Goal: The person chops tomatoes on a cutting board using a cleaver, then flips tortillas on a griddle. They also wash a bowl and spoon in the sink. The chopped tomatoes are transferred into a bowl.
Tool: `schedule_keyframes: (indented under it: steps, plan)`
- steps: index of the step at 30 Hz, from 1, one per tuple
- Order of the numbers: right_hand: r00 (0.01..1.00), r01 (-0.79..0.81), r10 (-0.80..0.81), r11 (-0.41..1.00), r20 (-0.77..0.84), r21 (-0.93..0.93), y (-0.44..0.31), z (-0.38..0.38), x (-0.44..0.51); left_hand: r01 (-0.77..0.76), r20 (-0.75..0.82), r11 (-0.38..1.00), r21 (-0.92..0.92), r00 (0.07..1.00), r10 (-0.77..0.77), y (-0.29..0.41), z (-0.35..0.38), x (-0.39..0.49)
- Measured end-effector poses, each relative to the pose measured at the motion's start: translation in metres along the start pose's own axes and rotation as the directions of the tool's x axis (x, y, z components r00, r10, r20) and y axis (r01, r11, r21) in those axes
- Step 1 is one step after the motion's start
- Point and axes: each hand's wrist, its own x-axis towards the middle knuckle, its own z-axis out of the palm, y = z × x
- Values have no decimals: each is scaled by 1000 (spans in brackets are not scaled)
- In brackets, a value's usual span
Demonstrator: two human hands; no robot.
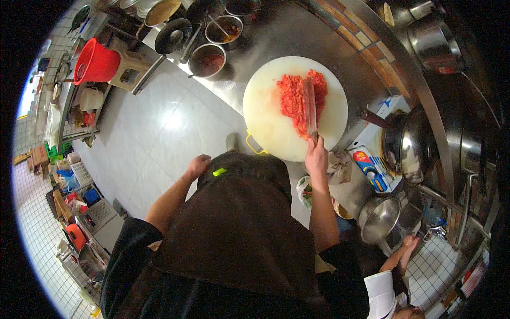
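My right hand grips the handle of a cleaver, whose blade I see nearly edge-on. The blade stands in a heap of finely chopped red food, with part of the heap on either side. Whether this is chilli pepper, tomato or meat I cannot tell. Beneath it is a thick, round white cutting board with a yellow handle at its near edge. My left hand hangs beside my dark apron, away from the board; its fingers are partly hidden, and I see nothing held in it.
Pots with sauce and oily contents stand on the steel counter, up and left of the board. Right of it are a printed box and a wok. A co-worker's hands are near a steel bowl at lower right.
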Motion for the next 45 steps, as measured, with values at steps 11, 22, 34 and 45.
schedule_keyframes:
  steps: [11,22,34,45]
  plan:
    - [993,0,15,992,114,-124,-4,3,9,-40,54,993,107,998,34,8,-1,7]
    - [998,-7,6,1000,69,6,-26,2,30,-85,-19,986,145,996,89,23,0,-4]
    - [996,12,-8,999,86,-50,-16,3,37,6,-4,999,38,1000,-5,12,-1,-1]
    - [993,-58,64,996,97,-70,-18,1,39,-47,37,987,151,998,41,22,-1,4]
